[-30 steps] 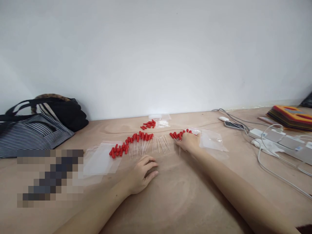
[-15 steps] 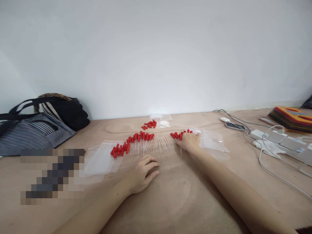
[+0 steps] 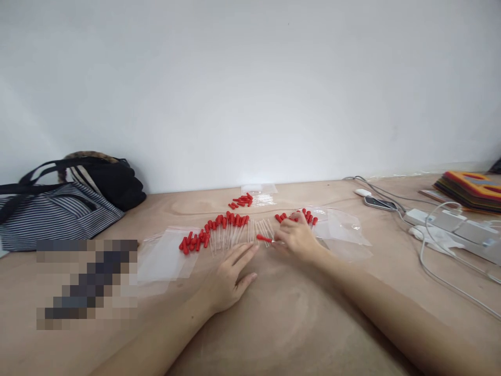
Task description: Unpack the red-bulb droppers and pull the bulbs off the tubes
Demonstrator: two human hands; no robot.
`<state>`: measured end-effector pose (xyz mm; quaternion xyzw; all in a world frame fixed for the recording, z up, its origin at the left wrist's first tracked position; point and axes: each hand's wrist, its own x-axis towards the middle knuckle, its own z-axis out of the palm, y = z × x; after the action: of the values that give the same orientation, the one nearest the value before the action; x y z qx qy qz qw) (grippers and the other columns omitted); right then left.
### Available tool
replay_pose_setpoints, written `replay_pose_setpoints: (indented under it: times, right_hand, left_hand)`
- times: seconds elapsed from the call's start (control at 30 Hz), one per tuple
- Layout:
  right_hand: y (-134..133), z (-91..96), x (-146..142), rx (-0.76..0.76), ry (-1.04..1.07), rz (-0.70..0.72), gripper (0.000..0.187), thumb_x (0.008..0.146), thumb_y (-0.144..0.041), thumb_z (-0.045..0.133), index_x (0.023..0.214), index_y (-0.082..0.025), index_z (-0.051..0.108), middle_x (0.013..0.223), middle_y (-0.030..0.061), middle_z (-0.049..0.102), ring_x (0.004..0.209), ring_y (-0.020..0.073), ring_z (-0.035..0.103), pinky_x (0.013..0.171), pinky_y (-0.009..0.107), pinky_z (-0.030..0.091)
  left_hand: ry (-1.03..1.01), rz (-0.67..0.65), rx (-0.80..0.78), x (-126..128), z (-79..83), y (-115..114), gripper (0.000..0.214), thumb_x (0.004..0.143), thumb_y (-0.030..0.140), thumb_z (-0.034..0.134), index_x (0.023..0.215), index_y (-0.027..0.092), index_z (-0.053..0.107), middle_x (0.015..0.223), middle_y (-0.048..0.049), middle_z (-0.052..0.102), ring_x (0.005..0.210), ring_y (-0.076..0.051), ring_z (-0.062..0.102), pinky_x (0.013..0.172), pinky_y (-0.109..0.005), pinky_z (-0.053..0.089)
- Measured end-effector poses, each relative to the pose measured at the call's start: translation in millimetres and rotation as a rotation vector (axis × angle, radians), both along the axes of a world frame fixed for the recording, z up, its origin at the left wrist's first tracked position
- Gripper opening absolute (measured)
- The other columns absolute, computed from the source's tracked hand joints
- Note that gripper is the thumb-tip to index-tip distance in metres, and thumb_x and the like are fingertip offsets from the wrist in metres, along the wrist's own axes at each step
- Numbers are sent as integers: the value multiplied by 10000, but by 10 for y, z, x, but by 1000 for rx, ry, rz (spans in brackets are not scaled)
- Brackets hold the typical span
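Note:
My right hand (image 3: 298, 239) pinches a dropper (image 3: 264, 238) by its clear tube, its red rubber bulb pointing left above the table. My left hand (image 3: 231, 274) lies open, palm down, fingertips close to a row of clear tubes. That row holds several red-bulbed droppers (image 3: 229, 222) side by side, with bare tubes (image 3: 263, 228) at its right end. Loose red bulbs (image 3: 191, 242) lie in a pile at the row's left. Beyond my right hand, more red-capped droppers (image 3: 309, 215) and loose bulbs are partly hidden by it.
Clear plastic bags lie at left (image 3: 162, 256) and right (image 3: 342, 227). Near the wall are smaller red bulbs (image 3: 241, 200) and thin tubes (image 3: 264, 198). A striped bag (image 3: 58, 211) stands at left; a power strip (image 3: 450, 227), cables and coloured sheets (image 3: 469, 190) are at right.
My right hand has drawn back and slightly left from the right-hand cluster, and a red-bulbed dropper now shows in its fingers. My left hand's fingers have stretched out a little farther forward.

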<state>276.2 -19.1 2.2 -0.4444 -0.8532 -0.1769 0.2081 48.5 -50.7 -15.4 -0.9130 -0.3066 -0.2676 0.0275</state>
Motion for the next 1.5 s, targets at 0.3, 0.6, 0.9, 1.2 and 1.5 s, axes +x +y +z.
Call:
replay_pose_setpoints:
  times: [0.3,0.6,0.9,1.2,1.5]
  right_hand:
    - [-345,-327,-161,454,-9,332,182,850,-140,436,839,-160,616,593,-17,575,715,115,470,949,404,207]
    - [-349,-298,-177,396,16,366,261,831,-97,443,613,-170,567,530,-43,512,657,96,445,970,426,180]
    - [-334,-295,-171,375,48,374,314,841,-84,388,586,-168,550,520,-37,513,655,95,450,978,421,159]
    - [-194,-174,-124,-75,314,-201,247,827,-312,447,714,-214,644,679,24,639,761,155,485,794,362,204]
    - [457,-15,-202,-463,260,-695,286,794,-317,412,806,-185,666,832,112,666,814,235,572,776,387,231]
  left_hand:
    - [-90,-67,272,151,-31,50,131,847,210,497,921,163,594,779,-25,651,716,-164,559,680,-327,432]
    - [103,-10,211,180,7,23,256,885,167,385,707,160,569,629,-19,560,634,-158,494,682,-323,374]
    - [135,79,193,145,29,3,310,853,67,296,653,159,514,625,-15,546,640,-151,500,778,-367,326]
    - [-185,288,-79,-126,123,227,203,852,288,414,809,183,583,783,-32,637,742,-170,576,668,-279,419]
    - [-289,1005,-331,-941,432,602,255,723,280,500,943,163,556,742,-41,674,742,-218,629,636,-282,443]
